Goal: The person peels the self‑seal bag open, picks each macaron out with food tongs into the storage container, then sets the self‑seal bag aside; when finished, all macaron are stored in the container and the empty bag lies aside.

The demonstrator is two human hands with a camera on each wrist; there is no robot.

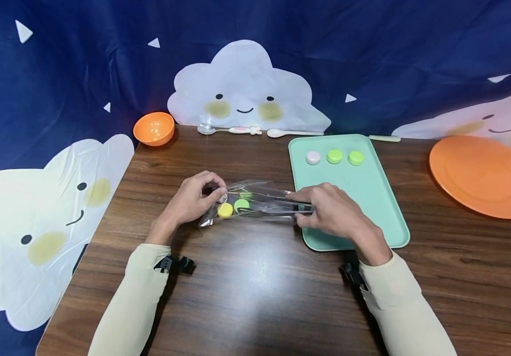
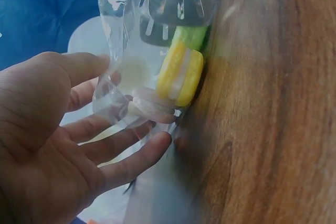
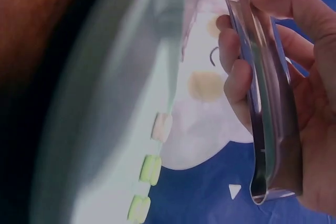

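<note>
A clear plastic bag (image 1: 260, 195) lies on the wooden table (image 1: 255, 296) with a yellow macaron (image 1: 225, 210) and a green macaron (image 1: 241, 204) inside. My left hand (image 1: 219, 196) pinches the bag's left end between thumb and fingers. In the left wrist view the bag (image 2: 131, 51) hangs by my left hand (image 2: 118, 116), with the yellow macaron (image 2: 181, 77) against the wood. My right hand (image 1: 302, 207) grips metal tongs (image 1: 277, 203) that reach into the bag from the right. The right wrist view shows the tongs (image 3: 268, 108) held in curled fingers (image 3: 236, 77).
A mint-green tray (image 1: 362, 217) sits to the right of the bag, with a pale pink macaron (image 1: 313, 157) and two green ones (image 1: 334, 156) at its far end. An orange bowl (image 1: 154, 128), spoons (image 1: 293, 132) and an orange plate (image 1: 482, 175) stand farther back and right.
</note>
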